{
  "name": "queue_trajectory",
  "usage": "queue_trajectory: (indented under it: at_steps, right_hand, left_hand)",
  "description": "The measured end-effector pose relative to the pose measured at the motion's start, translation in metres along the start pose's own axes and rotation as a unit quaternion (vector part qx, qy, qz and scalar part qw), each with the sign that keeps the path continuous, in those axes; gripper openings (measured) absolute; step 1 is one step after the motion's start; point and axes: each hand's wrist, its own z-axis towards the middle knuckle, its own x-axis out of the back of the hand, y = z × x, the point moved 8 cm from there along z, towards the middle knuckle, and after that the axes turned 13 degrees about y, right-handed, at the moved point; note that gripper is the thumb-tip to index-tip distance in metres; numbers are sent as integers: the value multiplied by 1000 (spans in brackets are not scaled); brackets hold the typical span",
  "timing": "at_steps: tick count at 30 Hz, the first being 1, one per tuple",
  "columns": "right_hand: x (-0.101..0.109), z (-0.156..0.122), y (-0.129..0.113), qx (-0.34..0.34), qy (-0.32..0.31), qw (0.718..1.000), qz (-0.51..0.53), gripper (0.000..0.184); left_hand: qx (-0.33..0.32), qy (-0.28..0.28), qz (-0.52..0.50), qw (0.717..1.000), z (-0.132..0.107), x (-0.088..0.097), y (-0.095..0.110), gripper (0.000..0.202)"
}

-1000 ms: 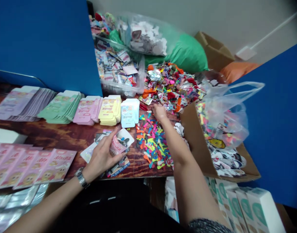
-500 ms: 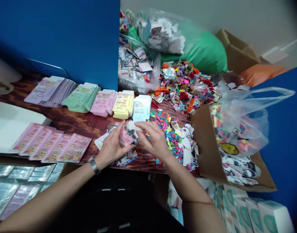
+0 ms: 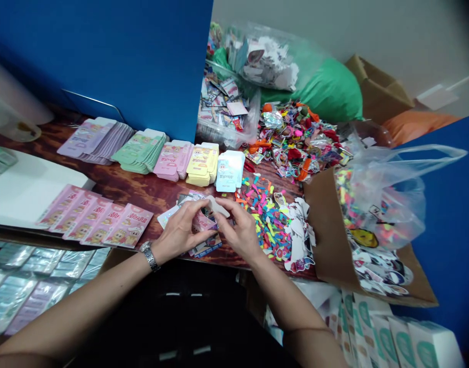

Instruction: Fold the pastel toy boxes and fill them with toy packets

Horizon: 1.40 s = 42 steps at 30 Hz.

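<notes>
In the head view, my left hand (image 3: pixel 178 230) is closed around a small pink printed box (image 3: pixel 202 223), thumb along its lower edge and fingers at the top. The fingertips of my right hand (image 3: pixel 240 227) pinch a white piece (image 3: pixel 218 206) at the box's upper end; I cannot tell whether it is the box's flap or a separate card. Fingers partly cover the box. Beneath the hands lies a loose pile of printed cards (image 3: pixel 204 249). To the right of my right hand spread small bright-coloured balloons (image 3: pixel 270 225) and white-backed cut-out stickers (image 3: pixel 298 230).
Flat box stacks in purple (image 3: pixel 90 138), green (image 3: pixel 140 149), pink (image 3: pixel 173 159), yellow (image 3: pixel 202 162) and blue (image 3: pixel 229 171) line the back. Several pink boxes (image 3: pixel 129 225) overlap at left. Mixed trinkets (image 3: pixel 295 135) are heaped behind; a cardboard box (image 3: pixel 322 220) stands right.
The view has shifted, so the table's things appear further right. The pink box has tilted, showing less of its printed front, and my right fingers have closed in on the white piece.
</notes>
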Motion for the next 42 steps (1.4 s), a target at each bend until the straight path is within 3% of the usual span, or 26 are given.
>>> queue_trajectory:
  at_steps: [5,11,18,28,34,39,42]
  right_hand:
    - [-4,4,-9,-15,-27,997,71,16]
    - [-11,2,0,-87,-22,995,51,16]
    - [-12,-9,-14,-9,22,1000,14,25]
    - [-26,-39,-18,87,83,992,-23,57]
    - [-53,-39,-10,36,-5,997,68,48]
    - [-98,-41,-25,70,-84,991,73,45]
    - [-117,-43,-31,53,-112,990,65,44]
  left_hand:
    - [10,20,21,1000,-5,4,-2,83]
    - [18,-16,43,999,-4,0,0,89]
    - [-39,-26,203,978,-3,2,6,99]
    - [-9,-42,212,976,-7,2,3,97]
    - [32,-83,192,977,-26,31,2,90]
    - [62,-90,297,948,-55,64,-11,72]
    - [63,-77,367,925,-61,83,-16,67]
